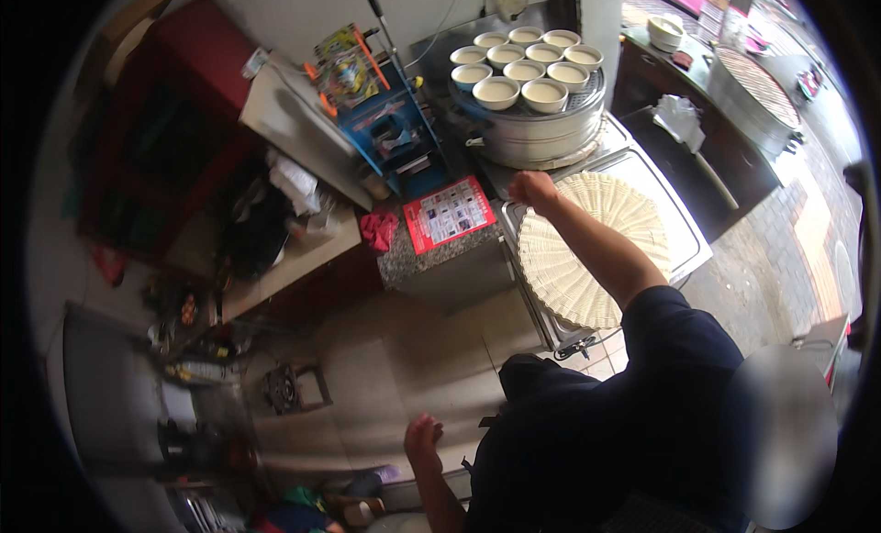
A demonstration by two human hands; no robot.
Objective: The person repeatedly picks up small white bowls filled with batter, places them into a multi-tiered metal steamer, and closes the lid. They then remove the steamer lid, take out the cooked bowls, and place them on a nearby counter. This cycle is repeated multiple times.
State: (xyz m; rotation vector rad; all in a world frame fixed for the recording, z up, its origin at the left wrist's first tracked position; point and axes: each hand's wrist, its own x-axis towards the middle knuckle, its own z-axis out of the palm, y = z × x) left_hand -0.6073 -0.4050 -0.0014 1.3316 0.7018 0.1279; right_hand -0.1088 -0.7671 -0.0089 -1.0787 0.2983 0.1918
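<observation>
My right hand (533,189), its fingers curled and no object visible in it, hangs over the stove-side counter near a round woven wicker lid (595,251). Just beyond it stands a wide metal steamer (544,137). Several white bowls (496,92) of pale, creamy liquid sit on the steamer's perforated top. Lower in the view, my left hand (423,437) hangs away from the counter above the floor, fingers loosely bent; whether they are closed is unclear. My forearm crosses part of the wicker lid.
A red-edged printed sheet (451,214) and a pink cloth (378,230) lie on the granite counter beside a blue rack (396,134). Another round steamer (754,96) stands at the right. A low stool (296,388) is on the tiled floor; a cable (575,348) hangs below the lid.
</observation>
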